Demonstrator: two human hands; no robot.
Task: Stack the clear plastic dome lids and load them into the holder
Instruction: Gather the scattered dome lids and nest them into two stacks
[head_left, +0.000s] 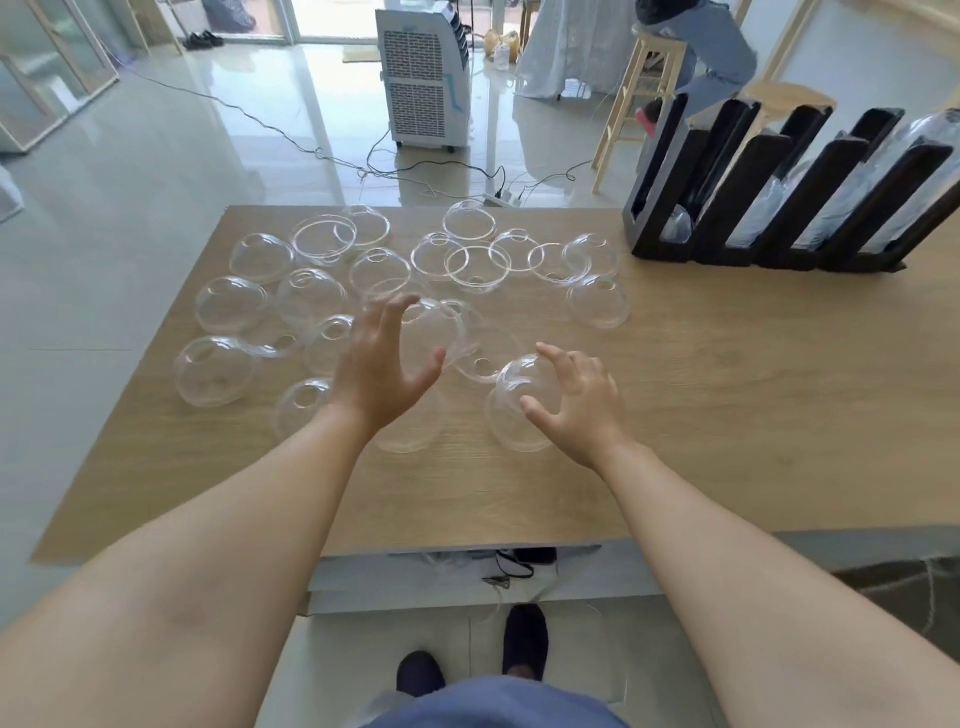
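Several clear plastic dome lids (311, 296) lie scattered over the left half of the wooden table (727, 415), some dome up and some rim up. My left hand (384, 369) curls around one dome lid (436, 332) near the table's middle, with fingers over its top and thumb at its right side. My right hand (582, 405) grips another dome lid (514, 415) close to the front, thumb and fingers on its dome. The black slotted holder (769, 208) stands at the back right; stacks of lids lean in some of its slots.
An air cooler (423, 73) stands on the floor behind the table, with cables and a power strip (501, 197) running to it. A wooden stool (644, 93) with a seated person's legs is behind the holder. My feet show under the table's front edge.
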